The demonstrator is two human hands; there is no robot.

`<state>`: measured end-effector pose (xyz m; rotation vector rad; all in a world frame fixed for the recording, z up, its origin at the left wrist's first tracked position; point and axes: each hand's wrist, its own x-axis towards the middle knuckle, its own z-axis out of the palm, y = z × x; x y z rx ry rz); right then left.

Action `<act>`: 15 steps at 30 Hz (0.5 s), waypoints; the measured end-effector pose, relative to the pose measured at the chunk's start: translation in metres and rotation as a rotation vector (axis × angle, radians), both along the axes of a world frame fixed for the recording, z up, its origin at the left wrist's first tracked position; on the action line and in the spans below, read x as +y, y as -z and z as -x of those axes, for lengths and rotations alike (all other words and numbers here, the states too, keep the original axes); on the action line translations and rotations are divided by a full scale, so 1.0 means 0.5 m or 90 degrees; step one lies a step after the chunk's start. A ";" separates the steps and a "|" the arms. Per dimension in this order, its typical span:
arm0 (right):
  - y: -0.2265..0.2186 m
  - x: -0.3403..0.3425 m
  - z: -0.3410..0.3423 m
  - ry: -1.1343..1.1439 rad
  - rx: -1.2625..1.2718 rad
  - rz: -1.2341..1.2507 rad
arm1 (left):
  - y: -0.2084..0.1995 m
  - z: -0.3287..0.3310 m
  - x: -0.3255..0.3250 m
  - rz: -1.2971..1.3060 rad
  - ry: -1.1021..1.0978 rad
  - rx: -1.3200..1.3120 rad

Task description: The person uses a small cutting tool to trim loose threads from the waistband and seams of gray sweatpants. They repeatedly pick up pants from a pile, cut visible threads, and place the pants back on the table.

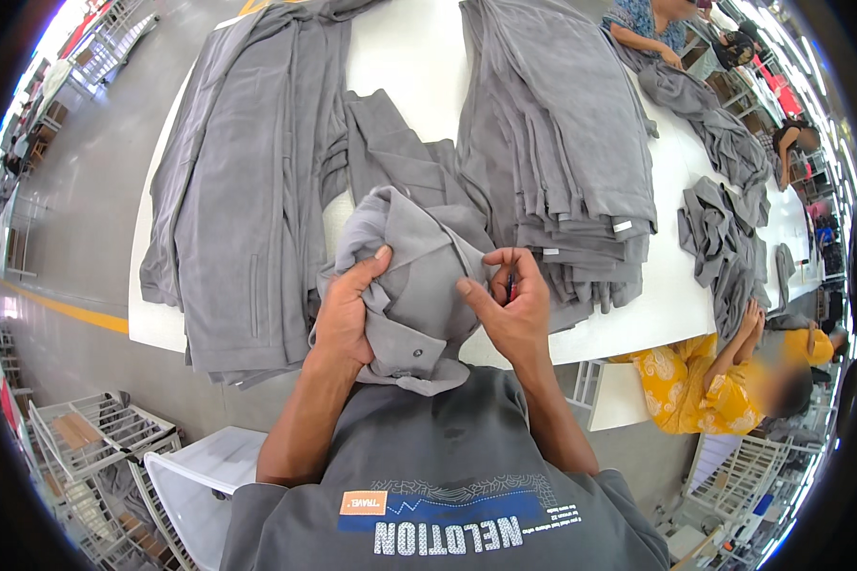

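A pair of grey trousers (414,243) is bunched up in front of my chest, its waist end toward me. A small round dark fastener or eyelet (418,352) shows on its near flap. My left hand (348,309) grips the cloth on the left side, thumb on top. On the right, my right hand (514,300) pinches the edge of the cloth with bent fingers. A small dark and red object (511,286) shows between those fingers, mostly hidden, so its kind is unclear. The rest of the trousers trails away from me over the white table (405,62).
A long pile of grey trousers (229,219) lies at left, and a thick folded stack (581,143) at right. Rumpled grey garments (724,238) lie farther right, beside a person in yellow (686,385). A white plastic chair (205,485) and wire racks (100,433) stand lower left.
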<state>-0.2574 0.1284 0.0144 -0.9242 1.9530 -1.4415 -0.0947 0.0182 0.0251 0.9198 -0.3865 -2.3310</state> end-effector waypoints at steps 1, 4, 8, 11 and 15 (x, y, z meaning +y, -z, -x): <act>0.008 0.000 0.001 -0.004 0.026 -0.011 | 0.000 -0.002 -0.003 0.029 -0.015 0.001; 0.043 -0.011 -0.001 -0.037 -0.062 -0.026 | -0.019 -0.005 -0.026 0.058 -0.011 0.017; 0.039 -0.020 0.024 -0.064 -0.147 0.026 | -0.062 -0.001 -0.063 0.124 0.002 0.014; -0.008 -0.032 0.035 -0.060 -0.165 0.083 | -0.081 -0.005 -0.129 0.191 0.010 0.017; -0.039 -0.047 0.044 -0.023 -0.167 0.091 | -0.033 -0.025 -0.220 0.491 0.069 -0.369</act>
